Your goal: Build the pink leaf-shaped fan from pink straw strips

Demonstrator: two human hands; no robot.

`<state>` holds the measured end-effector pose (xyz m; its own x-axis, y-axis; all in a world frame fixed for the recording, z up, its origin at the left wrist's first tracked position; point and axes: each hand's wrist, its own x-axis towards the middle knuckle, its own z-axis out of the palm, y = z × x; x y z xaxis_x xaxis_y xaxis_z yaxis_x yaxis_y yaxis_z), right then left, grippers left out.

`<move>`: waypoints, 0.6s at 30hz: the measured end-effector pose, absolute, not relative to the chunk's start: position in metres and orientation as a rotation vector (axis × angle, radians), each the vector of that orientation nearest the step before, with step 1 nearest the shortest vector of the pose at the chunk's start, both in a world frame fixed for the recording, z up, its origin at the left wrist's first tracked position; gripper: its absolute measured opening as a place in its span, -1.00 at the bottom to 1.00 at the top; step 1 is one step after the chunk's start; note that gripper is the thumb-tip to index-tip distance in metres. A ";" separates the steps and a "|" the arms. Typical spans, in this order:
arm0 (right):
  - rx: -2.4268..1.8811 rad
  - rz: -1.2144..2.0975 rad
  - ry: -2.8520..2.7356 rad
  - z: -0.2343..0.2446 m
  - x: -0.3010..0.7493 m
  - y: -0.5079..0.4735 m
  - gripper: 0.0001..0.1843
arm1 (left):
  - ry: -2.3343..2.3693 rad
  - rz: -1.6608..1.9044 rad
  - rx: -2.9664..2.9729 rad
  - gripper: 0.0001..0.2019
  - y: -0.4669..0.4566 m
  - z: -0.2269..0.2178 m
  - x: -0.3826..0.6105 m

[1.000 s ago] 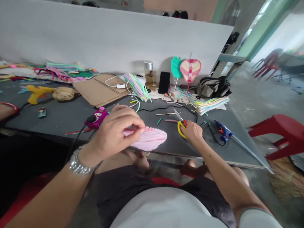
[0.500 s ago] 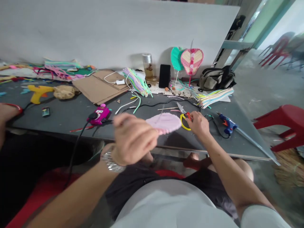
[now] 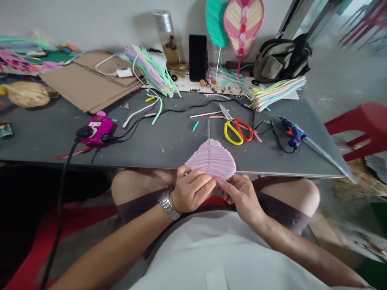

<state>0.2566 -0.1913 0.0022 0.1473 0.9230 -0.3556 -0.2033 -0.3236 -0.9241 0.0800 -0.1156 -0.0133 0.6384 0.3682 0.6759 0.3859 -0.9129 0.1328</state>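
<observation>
A pale pink leaf-shaped fan (image 3: pixel 208 157), ribbed and with a thin stem pointing away from me, is held at the table's front edge. My left hand (image 3: pixel 193 189), with a metal watch on its wrist, is closed on the fan's near left side. My right hand (image 3: pixel 240 193) pinches the near rim with thumb and fingers; its lower fingers are partly hidden. Just beyond the fan lie scissors (image 3: pixel 237 129) with one yellow and one red handle, blades pointing away. A small green scrap (image 3: pixel 195 126) rests left of them.
A blue glue gun (image 3: pixel 293 133) lies at the right with its cord. A magenta power socket (image 3: pixel 98 129) sits at the left. Fuzzy-stem bundles (image 3: pixel 151 72), cardboard (image 3: pixel 90 80), a bottle (image 3: pixel 167 40), a phone (image 3: pixel 198 58), two finished fans (image 3: pixel 243 24) and a bag (image 3: pixel 281 58) line the back.
My right hand has let go of the scissors, which stay on the table, and now pinches the fan's rim. My left hand has brought the fan nearer and turned it stem outward. The view has shifted closer.
</observation>
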 end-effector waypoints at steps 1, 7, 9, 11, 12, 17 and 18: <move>-1.390 1.379 -0.746 0.002 0.256 -0.190 -0.48 | -0.662 -1.155 -2.823 -0.89 -0.117 -0.015 0.082; -1.460 1.277 -0.761 -0.004 0.263 -0.185 -0.51 | -0.743 -1.168 -2.841 -0.88 -0.124 -0.010 0.098; -1.501 1.235 -0.823 -0.004 0.272 -0.182 -0.55 | -0.770 -1.162 -2.896 -0.87 -0.122 0.004 0.100; -1.544 1.218 -0.933 0.002 0.285 -0.177 -0.60 | -0.791 -1.196 -2.915 -0.86 -0.111 0.025 0.102; -1.564 1.223 -1.004 0.007 0.291 -0.174 -0.64 | -0.794 -1.214 -2.901 -0.83 -0.103 0.038 0.104; -1.630 1.239 -1.381 0.042 0.319 -0.159 -0.85 | -0.655 -0.833 -3.341 -0.47 -0.042 0.100 0.132; -1.652 1.216 -1.437 0.049 0.323 -0.157 -0.88 | -0.616 -0.633 -3.515 -0.47 -0.031 0.108 0.140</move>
<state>0.3229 -0.1566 0.0489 -0.0189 0.9715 -0.2364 0.3939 -0.2100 -0.8948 0.1404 -0.0312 0.1080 0.8881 0.3919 0.2404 0.2297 -0.8312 0.5063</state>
